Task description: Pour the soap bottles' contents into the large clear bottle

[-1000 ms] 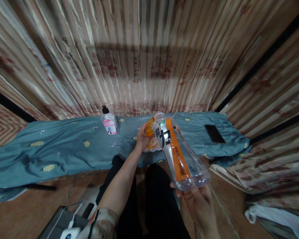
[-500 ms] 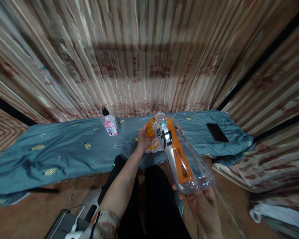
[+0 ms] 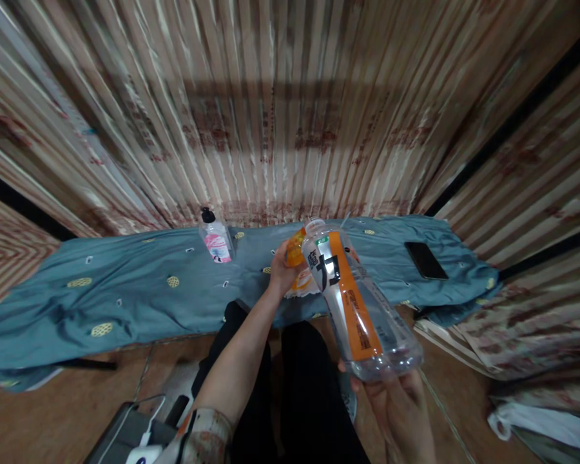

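My right hand [image 3: 397, 406] is closed around the base of a large clear plastic bottle [image 3: 360, 303] with an orange and silver label. The bottle is tilted, its neck pointing away from me and toward the left, and no liquid can be made out inside. Beside that neck, my left hand [image 3: 283, 267] grips a translucent orange container [image 3: 296, 249], partly covered by the fingers and the bottle. Whether the bottle's mouth touches the container is hidden. Just below lies an orange and white packet [image 3: 303, 285] with a frilled edge.
A long bench [image 3: 140, 277] under a teal cloth runs across in front of me. On it stand a pump bottle [image 3: 217, 241] with a pink label at left and a dark phone [image 3: 426, 260] at right. A striped curtain [image 3: 270, 116] hangs behind. A dark box [image 3: 113, 438] with a white cable is at lower left.
The view has shifted slightly, so everything sits a little further right. Both hands keep their holds, and the bottle stays tilted at about the same angle.
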Demonstrator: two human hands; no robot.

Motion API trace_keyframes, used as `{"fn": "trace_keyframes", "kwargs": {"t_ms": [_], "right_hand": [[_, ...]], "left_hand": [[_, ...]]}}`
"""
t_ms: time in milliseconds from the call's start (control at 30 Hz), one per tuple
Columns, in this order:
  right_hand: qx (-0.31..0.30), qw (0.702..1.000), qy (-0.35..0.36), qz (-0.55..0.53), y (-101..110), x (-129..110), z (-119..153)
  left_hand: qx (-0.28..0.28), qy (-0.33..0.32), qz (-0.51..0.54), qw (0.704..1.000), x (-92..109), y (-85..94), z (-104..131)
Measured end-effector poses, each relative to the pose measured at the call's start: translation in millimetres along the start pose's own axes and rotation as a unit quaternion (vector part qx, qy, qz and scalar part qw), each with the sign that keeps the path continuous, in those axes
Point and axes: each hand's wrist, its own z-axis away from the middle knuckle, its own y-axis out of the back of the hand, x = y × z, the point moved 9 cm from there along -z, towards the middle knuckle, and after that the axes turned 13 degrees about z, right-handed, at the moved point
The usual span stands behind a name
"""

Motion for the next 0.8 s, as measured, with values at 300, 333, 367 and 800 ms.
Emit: {"fn": "trace_keyframes", "kwargs": {"t_ms": [300,333,367,800], "right_hand": [[0.006,1.0,0.008,-0.006,6,2,1],[0.007,1.0,0.008,-0.006,6,3,2],[0.01,1.0,0.006,-0.004,7,4,3],[0.008,0.999,-0.042,0.01,21,19,6]], "left_hand": [[0.024,0.021,0.013,0.999,0,3.8,1],[0.025,0.024,0.018,0.999,-1,3.9,1],[0.028,0.026,0.021,0.999,-1,4.4,1],[0.031,0.034,0.03,0.998,0,6.1,3]]}}
